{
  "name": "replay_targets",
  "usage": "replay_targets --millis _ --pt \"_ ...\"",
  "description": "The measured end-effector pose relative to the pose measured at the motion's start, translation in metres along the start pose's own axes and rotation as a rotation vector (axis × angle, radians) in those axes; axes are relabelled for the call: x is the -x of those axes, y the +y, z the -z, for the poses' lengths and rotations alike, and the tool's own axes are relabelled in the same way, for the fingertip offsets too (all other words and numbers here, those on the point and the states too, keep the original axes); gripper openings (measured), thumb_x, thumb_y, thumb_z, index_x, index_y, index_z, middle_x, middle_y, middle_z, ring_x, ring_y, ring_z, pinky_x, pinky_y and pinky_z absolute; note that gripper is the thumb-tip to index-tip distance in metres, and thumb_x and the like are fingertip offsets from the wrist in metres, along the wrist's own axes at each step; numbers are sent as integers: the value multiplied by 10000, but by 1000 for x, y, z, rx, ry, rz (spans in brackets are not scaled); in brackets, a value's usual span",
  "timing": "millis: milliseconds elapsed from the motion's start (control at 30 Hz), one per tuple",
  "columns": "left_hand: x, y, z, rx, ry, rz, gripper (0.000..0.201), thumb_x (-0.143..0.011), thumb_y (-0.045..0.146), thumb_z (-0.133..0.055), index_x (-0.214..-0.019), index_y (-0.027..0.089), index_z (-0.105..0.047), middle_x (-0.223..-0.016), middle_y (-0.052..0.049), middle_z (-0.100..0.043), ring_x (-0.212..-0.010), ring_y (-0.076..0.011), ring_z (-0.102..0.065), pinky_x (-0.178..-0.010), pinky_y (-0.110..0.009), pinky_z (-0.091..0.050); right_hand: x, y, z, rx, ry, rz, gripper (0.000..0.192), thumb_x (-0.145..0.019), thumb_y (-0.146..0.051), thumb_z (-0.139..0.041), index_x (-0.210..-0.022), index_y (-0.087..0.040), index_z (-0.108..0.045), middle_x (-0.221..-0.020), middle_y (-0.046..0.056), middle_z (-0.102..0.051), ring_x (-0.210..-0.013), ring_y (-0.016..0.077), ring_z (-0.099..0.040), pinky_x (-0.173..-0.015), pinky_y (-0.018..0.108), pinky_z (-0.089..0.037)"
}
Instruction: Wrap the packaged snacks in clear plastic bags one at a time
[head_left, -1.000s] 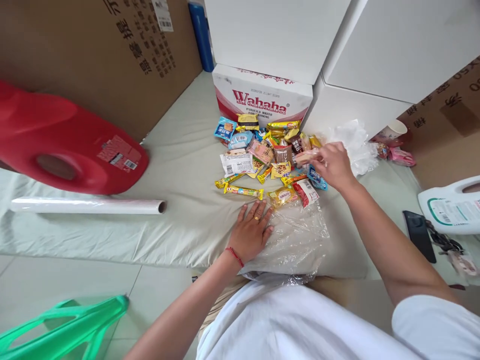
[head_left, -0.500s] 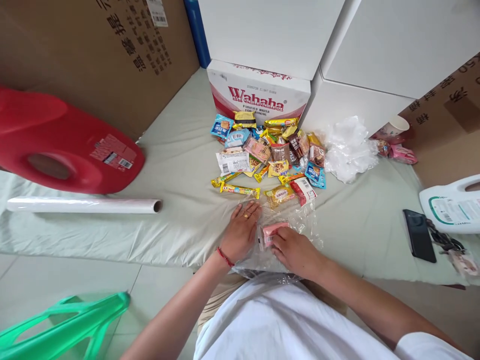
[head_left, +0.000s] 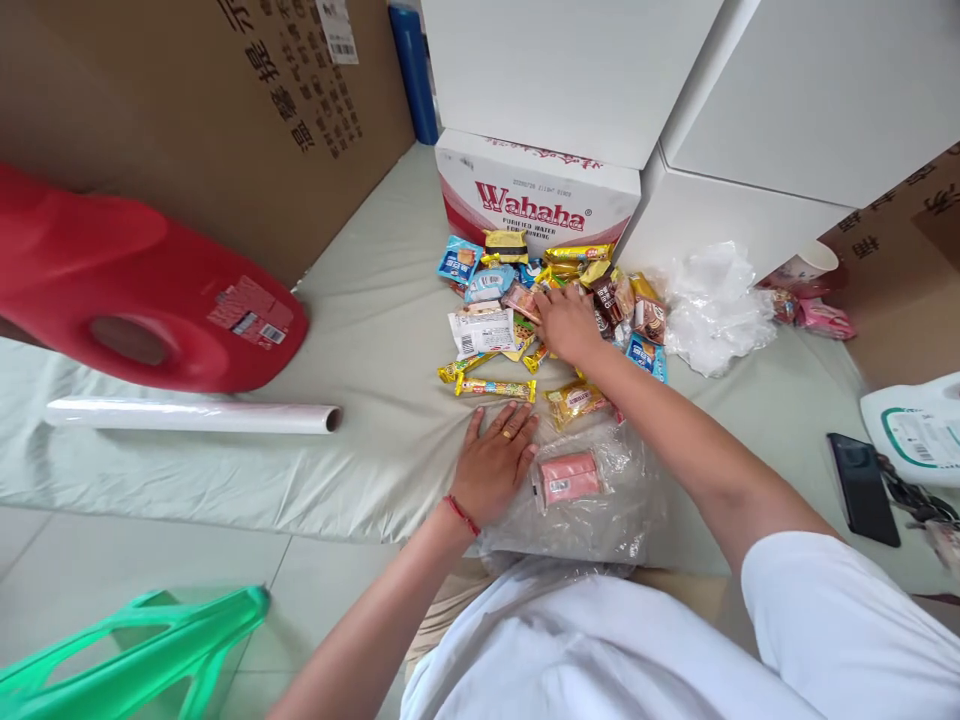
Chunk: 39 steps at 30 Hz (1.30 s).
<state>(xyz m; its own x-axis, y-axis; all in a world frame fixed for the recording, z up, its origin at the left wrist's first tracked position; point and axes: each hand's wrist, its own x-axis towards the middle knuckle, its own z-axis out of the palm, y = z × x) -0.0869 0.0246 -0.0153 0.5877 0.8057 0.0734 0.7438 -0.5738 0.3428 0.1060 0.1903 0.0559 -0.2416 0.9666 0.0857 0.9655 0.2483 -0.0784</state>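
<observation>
Change: half a second ago the right hand (head_left: 568, 322) was at the clear plastic wrap (head_left: 600, 505) with the pink snack packet (head_left: 571, 477); it has since reached out to the snack pile (head_left: 551, 310), and the packet lies alone on the wrap.
Red jug (head_left: 135, 285): on its side at far left, on the pale sheet (head_left: 360, 340).
Film roll (head_left: 191, 417): just in front of the jug, lying lengthwise.
Left hand (head_left: 495, 462): flat, fingers spread, palm down on the sheet at the wrap's left edge, gripping nothing.
Pink snack packet: on the wrap, just right of the left hand.
Right hand: over the middle of the pile, fingers curled down onto the packets; whether it grips one I cannot tell.
Wahaha carton (head_left: 541, 200): behind the pile.
Crumpled plastic (head_left: 712, 305): right of the pile.
Phone (head_left: 862, 474): far right on the sheet.
</observation>
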Motion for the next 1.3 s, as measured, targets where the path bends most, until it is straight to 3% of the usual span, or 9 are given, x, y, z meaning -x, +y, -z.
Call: replay_targets --millis 100,233,433,533,700,800,1100,1200,1300 --pt "1 -5 2 -1 -1 -26 496 -1074 347 -316 -1537 283 -480 -1615 -63 -460 -1513 -256 -402 -1267 -601 -208 5 11 7 -142 47 25 324 -1013 -236 -457 -1198 -126 -699 -1156 186 -704 -1150 345 -552 -1017 496 -409" --pt "1 -5 2 18 -3 -30 502 -1077 347 -296 -1538 263 -478 -1629 -66 -438 -1529 -261 -374 -1263 -617 -196 65 32 43 -655 132 -12 376 -999 -442 -534 -1226 -197 -705 -1132 88 -721 -1029 274 -631 -937 400 -483" --pt "-2 -6 0 20 -9 -27 507 -1070 310 -298 -1551 278 -458 -1632 -69 -435 -1530 -275 -371 -1254 -639 -179 172 37 53 -1124 -371 -187 504 -820 -650 -711 -1070 -220 -787 -969 49 -746 -970 293 -663 -881 398 -514" --pt "-9 -11 -1 1 -31 -53 509 -1071 313 -293 -1553 270 -452 -1637 -81 -426 -1532 -276 -366 -1249 -642 -172 194 29 28 -1035 -471 -16 474 -912 -635 -609 -1080 -227 -784 -970 68 -737 -971 279 -644 -902 410 -510" --pt "-12 -22 2 -12 -53 -96 492 -1068 324 -316 -1524 256 -487 -1649 -82 -406 -1536 -276 -353 -1237 -599 -225 198 15 -1 -543 -121 195 426 -960 -506 -627 -1237 -197 -723 -1218 152 -649 -1152 312 -551 -1050 503 -419" --pt "-2 -25 3 -24 -12 -64 486 -1056 285 -323 -1498 245 -521 -1647 -73 -413 -1543 -277 -340 -1233 -569 -252 207 6 -7 -437 -112 310 543 -935 -487 -684 -1395 -206 -622 -1333 150 -609 -1221 317 -497 -1069 500 -400" --pt "16 -24 -2 -76 1 56 505 -1057 323 -319 -1534 297 -484 -1618 -77 -455 -1528 -305 -371 -1234 -650 -187 226 -14 -25 -322 -29 382 438 -968 -337 -657 -1392 -235 -609 -1261 127 -627 -1196 309 -487 -1062 525 -393" --pt "19 -27 -1 -82 90 50 486 -1047 321 -367 -1507 277 -517 -1621 -105 -449 -1522 -323 -381 -1221 -637 -242 229 -18 -29 -301 -24 439 581 -938 -481 -685 -1436 -213 -554 -1378 146 -591 -1346 341 -424 -1192 610 -262" --pt "34 -26 5 -116 323 -9 487 -999 280 -495 -1483 260 -536 -1597 -134 -479 -1537 -338 -351 -1230 -606 -258 240 -12 -22 -359 18 483 658 -953 -561 -630 -1498 -223 -481 -1501 152 -516 -1440 348 -366 -1234 641 -197"
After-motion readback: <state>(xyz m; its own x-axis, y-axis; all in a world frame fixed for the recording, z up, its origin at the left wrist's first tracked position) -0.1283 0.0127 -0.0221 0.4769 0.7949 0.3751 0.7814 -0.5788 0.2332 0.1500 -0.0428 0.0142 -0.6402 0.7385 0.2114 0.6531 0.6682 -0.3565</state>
